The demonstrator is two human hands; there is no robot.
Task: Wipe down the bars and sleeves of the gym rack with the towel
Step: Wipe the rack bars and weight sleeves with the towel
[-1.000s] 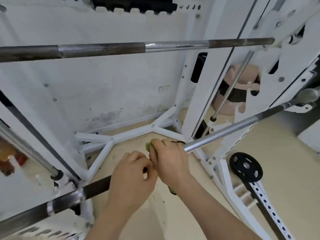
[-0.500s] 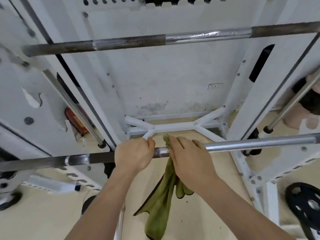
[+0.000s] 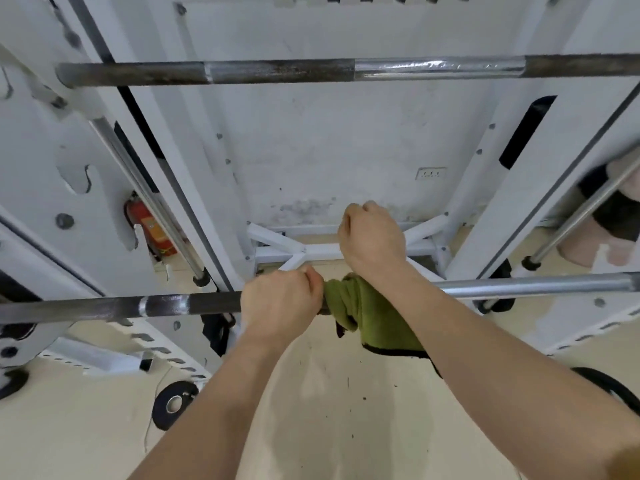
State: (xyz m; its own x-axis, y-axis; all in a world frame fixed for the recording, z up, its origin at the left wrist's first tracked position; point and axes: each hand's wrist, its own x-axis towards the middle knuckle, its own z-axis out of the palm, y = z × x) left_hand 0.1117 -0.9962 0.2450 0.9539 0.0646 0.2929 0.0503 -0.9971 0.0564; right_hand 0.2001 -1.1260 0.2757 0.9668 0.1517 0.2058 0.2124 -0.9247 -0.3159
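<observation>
A long lower bar [image 3: 519, 285] crosses the view at waist height, dark and worn on the left, shiny chrome on the right. My left hand [image 3: 280, 299] is wrapped around its dark part. A green towel [image 3: 367, 306] with a black edge is bunched over the bar just right of that hand and hangs down on my side. My right hand [image 3: 372, 237] is a closed fist raised beyond the bar. The towel runs up under its wrist, and the part inside the fist is hidden.
An upper bar [image 3: 311, 71] spans the white rack higher up. White uprights [image 3: 194, 161] and slanted chrome guide rods [image 3: 152, 199] stand on both sides. A red fire extinguisher [image 3: 149, 226] sits at the left. Black weight plates [image 3: 175, 403] lie on the beige floor.
My right hand has lifted off the bar and moved beyond it as a fist. The towel, hanging loose before, is now bunched over the bar. My left hand still grips the bar.
</observation>
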